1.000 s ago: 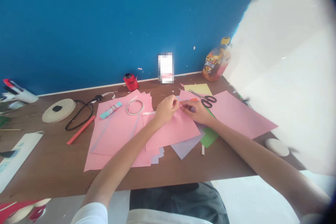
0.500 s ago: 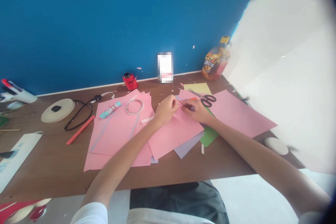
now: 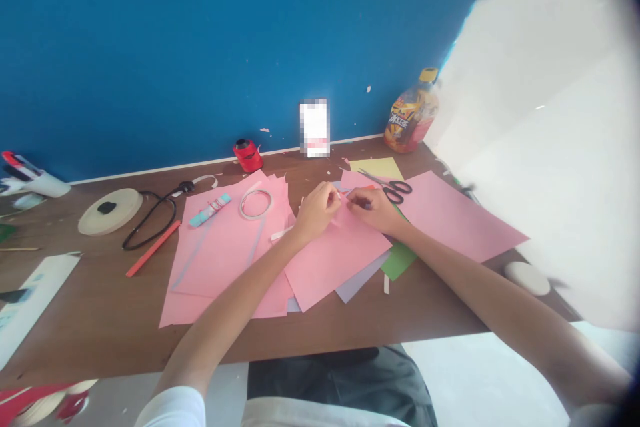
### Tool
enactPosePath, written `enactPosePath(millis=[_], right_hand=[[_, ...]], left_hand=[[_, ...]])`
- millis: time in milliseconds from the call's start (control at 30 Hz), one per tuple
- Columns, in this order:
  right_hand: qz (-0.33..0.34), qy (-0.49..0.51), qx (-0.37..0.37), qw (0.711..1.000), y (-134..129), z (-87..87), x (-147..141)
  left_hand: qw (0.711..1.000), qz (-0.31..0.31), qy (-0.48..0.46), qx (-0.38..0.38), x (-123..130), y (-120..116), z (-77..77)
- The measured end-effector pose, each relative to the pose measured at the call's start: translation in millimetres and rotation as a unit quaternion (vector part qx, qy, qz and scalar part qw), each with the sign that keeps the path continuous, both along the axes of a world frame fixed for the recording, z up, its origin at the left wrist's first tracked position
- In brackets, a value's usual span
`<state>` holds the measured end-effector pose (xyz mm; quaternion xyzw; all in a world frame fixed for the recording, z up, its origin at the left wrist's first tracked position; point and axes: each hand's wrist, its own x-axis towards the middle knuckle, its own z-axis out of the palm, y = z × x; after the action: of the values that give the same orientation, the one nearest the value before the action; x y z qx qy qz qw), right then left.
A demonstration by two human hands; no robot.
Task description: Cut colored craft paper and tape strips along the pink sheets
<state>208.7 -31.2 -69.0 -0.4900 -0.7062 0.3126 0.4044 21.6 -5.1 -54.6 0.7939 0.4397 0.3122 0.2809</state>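
Observation:
My left hand (image 3: 319,211) is closed in a pinch above the upper part of a pink paper sheet (image 3: 340,253). Just to its right, my right hand (image 3: 374,209) has its fingers curled together, tips towards the left hand. A tiny pale bit shows by the left fingertips; what either hand grips is too small or hidden to name. Beneath the sheet a lilac paper (image 3: 364,275) and a green paper (image 3: 400,260) stick out. Beyond the right hand lie black-handled scissors (image 3: 395,191). A white paper strip (image 3: 280,235) rests beside the left wrist.
Left of my hands, stacked pink papers (image 3: 215,267) carry a glue stick (image 3: 210,210) and a tape roll (image 3: 256,203). A red thread spool (image 3: 249,156) and a drink bottle (image 3: 411,113) stand near the blue wall. Another pink sheet (image 3: 465,223) lies right.
The pink sheet under my hands has slid slightly right and turned a little, and the lilac paper has shifted with it. Both hands stay nearly in place, still pinched.

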Motion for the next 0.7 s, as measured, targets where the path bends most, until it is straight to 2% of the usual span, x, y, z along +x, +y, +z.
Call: enactPosePath(millis=[300, 500, 633, 700], right_hand=[[0.015, 0.006, -0.018, 1.000, 2.5, 0.7, 0.6], [0.050, 0.048, -0.040, 0.997, 1.8, 0.0, 1.1], [0.072, 0.079, -0.051, 0.993, 0.6, 1.5, 1.4], [0.075, 0.079, -0.047, 0.993, 0.4, 2.1, 1.7]], left_hand=[[0.998, -0.056, -0.007, 0.008, 1.2, -2.2, -1.7], [0.998, -0.045, -0.042, 0.001, 2.0, -3.7, -2.4], [0.999, -0.030, -0.030, -0.015, 2.7, -5.1, 1.6], [0.998, -0.042, -0.036, -0.036, 2.4, -4.0, 2.8]])
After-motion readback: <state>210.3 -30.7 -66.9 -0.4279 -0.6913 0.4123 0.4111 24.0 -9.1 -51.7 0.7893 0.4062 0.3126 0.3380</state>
